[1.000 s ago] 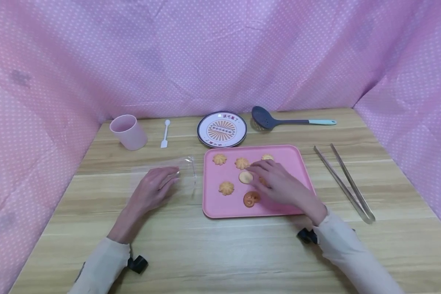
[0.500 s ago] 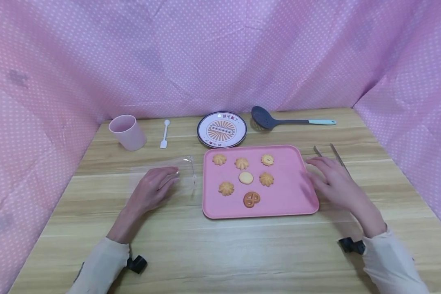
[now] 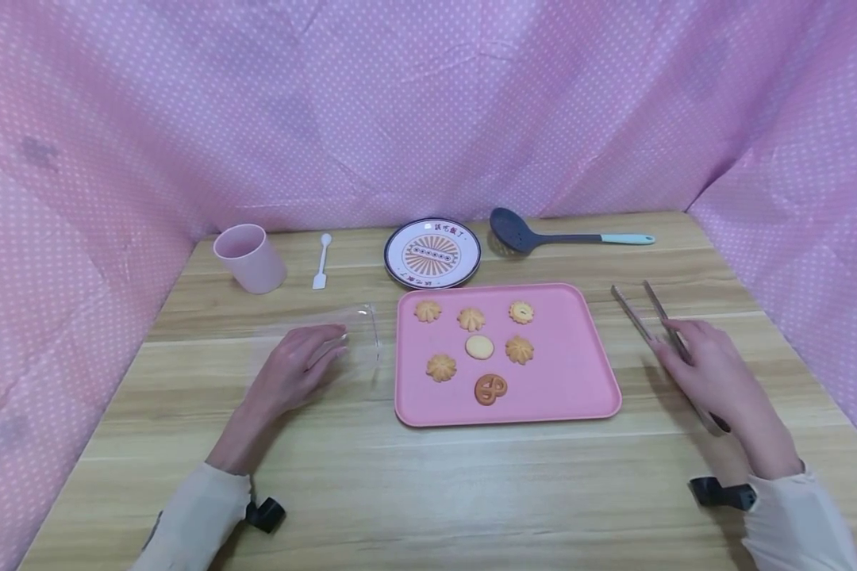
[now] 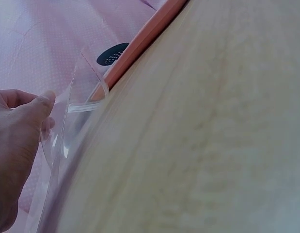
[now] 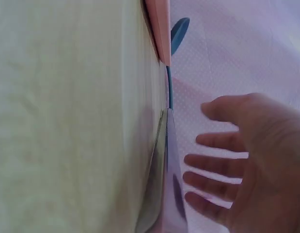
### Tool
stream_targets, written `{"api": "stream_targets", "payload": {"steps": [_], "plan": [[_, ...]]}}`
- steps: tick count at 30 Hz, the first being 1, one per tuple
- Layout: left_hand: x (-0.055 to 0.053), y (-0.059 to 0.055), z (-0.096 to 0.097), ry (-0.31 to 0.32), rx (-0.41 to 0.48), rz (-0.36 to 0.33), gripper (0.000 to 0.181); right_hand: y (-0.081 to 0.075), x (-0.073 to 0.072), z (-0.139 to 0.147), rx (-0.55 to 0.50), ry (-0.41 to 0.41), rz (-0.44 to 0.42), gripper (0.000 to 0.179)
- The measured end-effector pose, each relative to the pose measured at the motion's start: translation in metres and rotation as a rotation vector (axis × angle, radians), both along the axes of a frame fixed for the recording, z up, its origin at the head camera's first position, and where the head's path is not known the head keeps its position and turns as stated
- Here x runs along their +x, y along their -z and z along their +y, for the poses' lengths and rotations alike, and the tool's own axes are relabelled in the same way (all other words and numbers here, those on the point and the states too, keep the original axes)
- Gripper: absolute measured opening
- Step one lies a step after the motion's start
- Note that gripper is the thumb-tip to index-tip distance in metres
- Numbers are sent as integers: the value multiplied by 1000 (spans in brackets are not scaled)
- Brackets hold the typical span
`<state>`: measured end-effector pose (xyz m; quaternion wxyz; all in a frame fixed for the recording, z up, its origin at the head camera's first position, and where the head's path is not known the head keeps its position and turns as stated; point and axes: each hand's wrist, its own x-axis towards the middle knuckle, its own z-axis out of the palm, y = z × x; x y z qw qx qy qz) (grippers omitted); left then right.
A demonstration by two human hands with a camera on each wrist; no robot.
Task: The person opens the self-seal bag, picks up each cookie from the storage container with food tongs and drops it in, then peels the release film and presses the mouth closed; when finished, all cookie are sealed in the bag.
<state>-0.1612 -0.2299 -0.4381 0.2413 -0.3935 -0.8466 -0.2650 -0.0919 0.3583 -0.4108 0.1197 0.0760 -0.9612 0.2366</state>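
Observation:
My left hand (image 3: pixel 296 369) pinches a clear plastic bag (image 4: pixel 82 109) by its edge between thumb and fingers, its mouth held a little apart, just left of the pink tray (image 3: pixel 571 357). Several cookies lie on that tray: flower-shaped ones, a round pale cookie (image 3: pixel 479 346) and a brown pretzel-shaped cookie (image 3: pixel 490 388). Over the metal tongs (image 3: pixel 632 313), right of the tray, hovers my right hand (image 3: pixel 714 377). In the right wrist view its fingers (image 5: pixel 215 165) are spread, apart from the tongs, with nothing in them.
Along the back of the table stand a pink cup (image 3: pixel 253 266), a small white spatula (image 3: pixel 321 262), a patterned plate (image 3: pixel 432 252) behind the tray and a dark slotted spoon (image 3: pixel 514 231). A pink dotted cloth (image 3: pixel 428 103) hangs behind and at both sides.
My right hand has moved from above the cookies, past the tray's right edge, to over the tongs. The left hand stays put with the bag. The cookies have not visibly moved.

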Motion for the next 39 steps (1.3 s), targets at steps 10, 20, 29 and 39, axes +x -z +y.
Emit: {"api": "stream_targets", "payload": {"steps": [10,20,29,39], "plan": [[0,-1,0,8,4,-3,26,6,6,11,29,102,-123,60],[0,-1,0,5,10,1,26,10,12,15,54,161,-194,67],[0,-1,0,5,10,12,29,14,13,13,58,199,-206,70],[2,-2,-1,-8,-3,2,30,14,13,13,56,211,-207,66]]}}
